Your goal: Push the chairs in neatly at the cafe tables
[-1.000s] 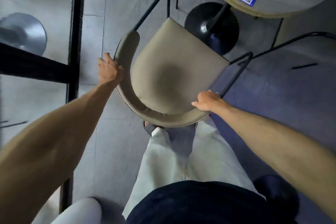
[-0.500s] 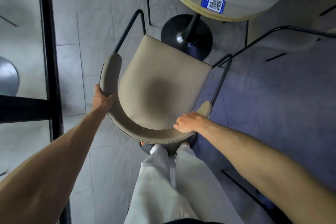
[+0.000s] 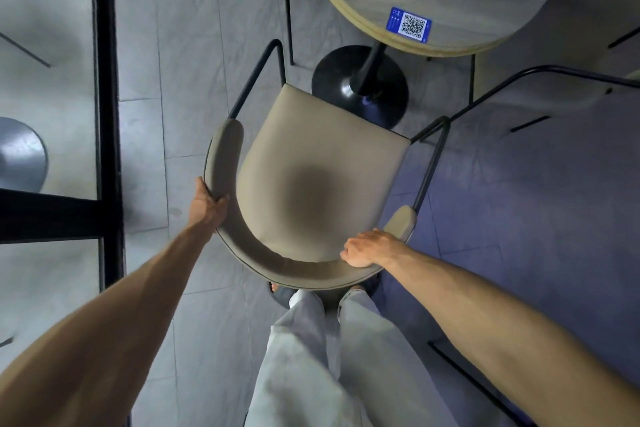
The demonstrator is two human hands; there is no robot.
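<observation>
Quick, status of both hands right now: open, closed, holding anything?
Left hand: grips the chair backrest on its left curve.
Right hand: grips the same backrest near its right end.

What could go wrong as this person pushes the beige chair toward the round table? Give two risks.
The chair, gripped by the left hand and right hand, sits angled, so its front could strike the black pedestal base. Its right arm frame lies close to the neighbouring chair's black frame and may snag.

Left hand and right hand gripping chair backrest.
</observation>
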